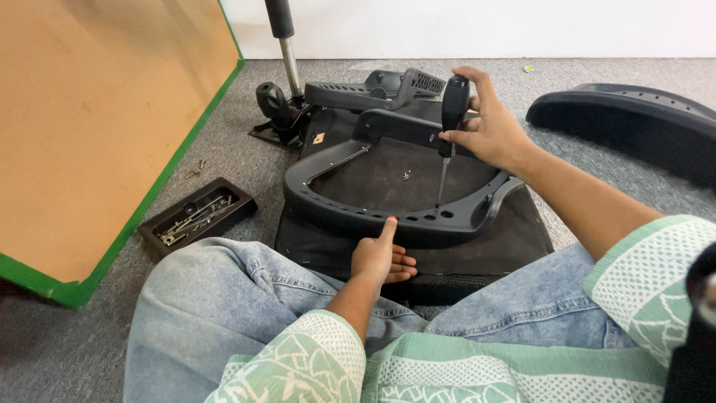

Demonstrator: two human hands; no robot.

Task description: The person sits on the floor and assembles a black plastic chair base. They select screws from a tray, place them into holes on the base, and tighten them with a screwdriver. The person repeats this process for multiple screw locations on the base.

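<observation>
The right hand [488,127] is wrapped around the black handle of a screwdriver [450,127], fingers curled round it and thumb on top, at about one o'clock from the middle of the view. The tool stands nearly upright, leaning a little: its long axis runs from the handle at the top down along the thin shaft to the tip, which meets a hole in the near rim of the black plastic frame [388,216]. That frame is a curved loop lying flat on the dark underside of a seat pad [514,239], right in front of the crossed legs in pale jeans.

The left hand [380,257] sits at six o'clock from the frame, touching its near edge. It holds nothing; the thumb points up against the rim and the other fingers are loosely bent, steadying the part. The screwdriver tip lies at about two o'clock from this hand, near it along the same row of holes, so the left hand is the nearer one to the hole while the right hand is above on the handle.

At nine o'clock a small black tray [198,218] of screws rests on the grey carpet beside a tilted wooden board [89,119] with a green edge. A loose screw [406,175] lies on the pad inside the frame
</observation>
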